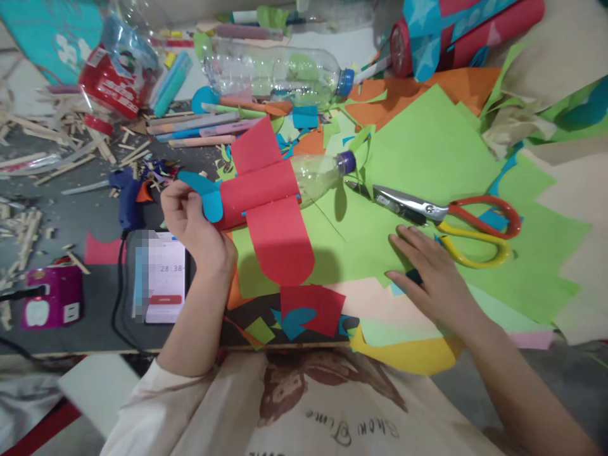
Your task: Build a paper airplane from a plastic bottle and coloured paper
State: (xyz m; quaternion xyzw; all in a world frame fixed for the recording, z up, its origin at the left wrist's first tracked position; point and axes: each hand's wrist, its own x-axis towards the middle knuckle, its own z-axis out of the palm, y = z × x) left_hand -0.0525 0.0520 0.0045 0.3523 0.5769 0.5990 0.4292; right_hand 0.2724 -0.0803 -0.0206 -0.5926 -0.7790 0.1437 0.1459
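Observation:
My left hand (pixel 192 221) is closed round the tail end of a plastic bottle (pixel 318 177) made into a plane. The bottle is wrapped in red paper, with red paper wings (pixel 278 234) and blue tail fins (pixel 206 193). It is held above the table, cap pointing right. My right hand (pixel 425 269) lies flat with fingers spread on a green paper sheet (pixel 427 152), just below the scissors (pixel 451 218) with red and yellow handles. It holds nothing.
A phone (pixel 159 275) lies left of my arm, beside a blue glue gun (pixel 127 193) and a purple box (pixel 50 304). Another clear bottle (pixel 275 69), coloured pens (pixel 199 123), wooden sticks (pixel 52 136), paper rolls (pixel 465 31) and scraps crowd the back.

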